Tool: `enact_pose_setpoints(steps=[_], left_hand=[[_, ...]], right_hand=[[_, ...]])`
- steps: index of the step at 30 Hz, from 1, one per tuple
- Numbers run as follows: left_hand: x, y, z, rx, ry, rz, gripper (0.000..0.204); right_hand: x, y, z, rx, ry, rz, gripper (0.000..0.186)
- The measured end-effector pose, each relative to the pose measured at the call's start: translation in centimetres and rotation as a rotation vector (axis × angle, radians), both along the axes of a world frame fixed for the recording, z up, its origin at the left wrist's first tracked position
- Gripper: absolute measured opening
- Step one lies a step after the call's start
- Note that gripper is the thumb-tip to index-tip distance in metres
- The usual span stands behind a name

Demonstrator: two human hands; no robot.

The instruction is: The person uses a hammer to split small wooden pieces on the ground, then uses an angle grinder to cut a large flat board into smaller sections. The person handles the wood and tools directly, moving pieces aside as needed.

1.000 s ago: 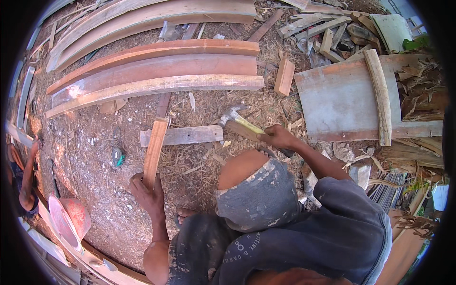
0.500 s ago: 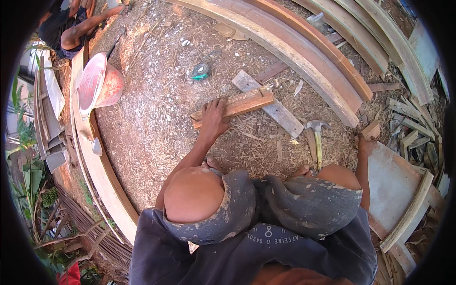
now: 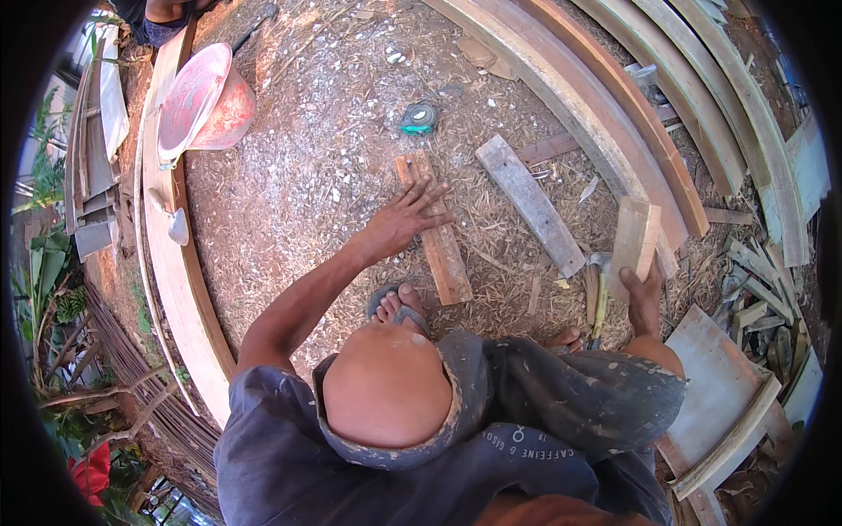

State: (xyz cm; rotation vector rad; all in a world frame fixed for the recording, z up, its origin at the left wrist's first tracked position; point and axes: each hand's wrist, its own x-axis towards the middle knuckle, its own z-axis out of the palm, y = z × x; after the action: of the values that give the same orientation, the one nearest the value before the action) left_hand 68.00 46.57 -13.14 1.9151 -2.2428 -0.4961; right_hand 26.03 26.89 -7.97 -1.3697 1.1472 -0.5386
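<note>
My left hand (image 3: pixel 402 221) lies with its fingers spread across the top of a short brown wood block (image 3: pixel 449 263), which rests on the ground in front of my foot. My right hand (image 3: pixel 646 302) grips the lower end of a second, paler wood block (image 3: pixel 638 235), held upright. Behind that block a hammer (image 3: pixel 601 307) lies on the ground, its head mostly hidden. Between the two blocks a weathered grey board (image 3: pixel 530 205) slants across the wood shavings. Beyond my left hand sits a tape measure (image 3: pixel 419 117) with a teal edge.
Long planks (image 3: pixel 579 114) lie at the upper right. A reddish bucket (image 3: pixel 230 114) stands on its side by a long beam (image 3: pixel 189 289) at left, with a trowel (image 3: pixel 178 226) on it. Offcuts (image 3: pixel 763 289) and a pale panel (image 3: pixel 715 368) lie at right. Another person's leg (image 3: pixel 165 10) shows at top left.
The brown block has turned from lying across the grey board to lying beside it, more lengthwise. My right hand has lifted the paler block inward, over the hammer. The view has shifted.
</note>
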Motion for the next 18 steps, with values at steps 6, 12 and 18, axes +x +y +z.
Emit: enact_pose_setpoints(steps=[6,12,18], left_hand=[[-4.2,3.9,1.1,-0.334,0.392,0.395,0.073],[-5.3,1.7,2.6,-0.238,0.299,0.458,0.057],[-0.9,2.4,0.3,-0.410,0.180,0.740,0.055]], right_hand=[[15.0,1.0,2.7,-0.403,0.303,0.756,0.055],[20.2,3.2,0.6,-0.525,-0.107,0.869,0.049],[4.5,-0.9,-5.1,-0.309,0.287,-0.072,0.034]])
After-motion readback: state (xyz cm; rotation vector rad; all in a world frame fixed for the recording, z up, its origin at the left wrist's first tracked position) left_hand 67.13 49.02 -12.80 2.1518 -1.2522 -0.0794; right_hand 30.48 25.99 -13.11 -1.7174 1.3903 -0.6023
